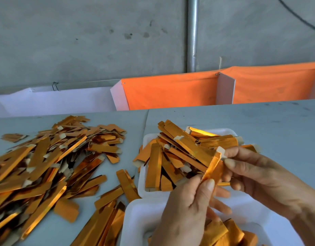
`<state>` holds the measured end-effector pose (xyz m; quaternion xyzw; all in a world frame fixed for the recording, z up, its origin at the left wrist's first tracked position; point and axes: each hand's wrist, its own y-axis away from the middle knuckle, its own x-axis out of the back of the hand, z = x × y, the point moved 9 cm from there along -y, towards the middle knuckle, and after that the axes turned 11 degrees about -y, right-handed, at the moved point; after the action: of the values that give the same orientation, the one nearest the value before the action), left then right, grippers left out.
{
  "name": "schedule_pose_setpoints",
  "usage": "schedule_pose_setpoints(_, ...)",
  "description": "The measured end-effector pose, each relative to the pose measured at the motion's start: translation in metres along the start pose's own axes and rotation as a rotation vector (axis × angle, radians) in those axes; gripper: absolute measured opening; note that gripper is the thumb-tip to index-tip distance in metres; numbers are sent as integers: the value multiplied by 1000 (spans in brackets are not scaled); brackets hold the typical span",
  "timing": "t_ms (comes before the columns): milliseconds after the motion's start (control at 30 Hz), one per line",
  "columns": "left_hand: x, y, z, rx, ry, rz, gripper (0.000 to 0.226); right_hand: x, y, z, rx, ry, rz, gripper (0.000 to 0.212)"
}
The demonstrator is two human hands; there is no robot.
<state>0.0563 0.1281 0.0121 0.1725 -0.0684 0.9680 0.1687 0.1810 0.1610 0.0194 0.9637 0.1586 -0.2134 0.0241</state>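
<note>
Aloft, gold strip (212,170) between both hands (185,208) (259,176)

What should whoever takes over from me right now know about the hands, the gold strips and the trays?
Left hand: pinches the lower end of one gold foil-faced card strip, held above the trays.
Right hand: fingers pinch its upper end by the pale tab.
Done: far white foam tray holds a heap of gold strips, many creased lengthwise; near white foam tray holds a few.
Left: big loose pile of flat gold strips on the pale grey table, left side.
</note>
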Motion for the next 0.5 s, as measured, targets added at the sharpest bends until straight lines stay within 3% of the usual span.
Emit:
schedule_pose_setpoints(167,-5,0,-4,23,11,-58,23,-2,1,2,-16,14,-15,51)
schedule_pose_setpoints(300,6,-1,-4,-30,-236,101,22,3,1,4,-30,29,22,53)
schedule_pose_setpoints(367,11,1,1,-78,-414,202,33,4,1,5,-31,43,45,56)
schedule_pose_setpoints(500,13,2,5,-91,-460,251,48,1,1,4,-13,64,72,61)
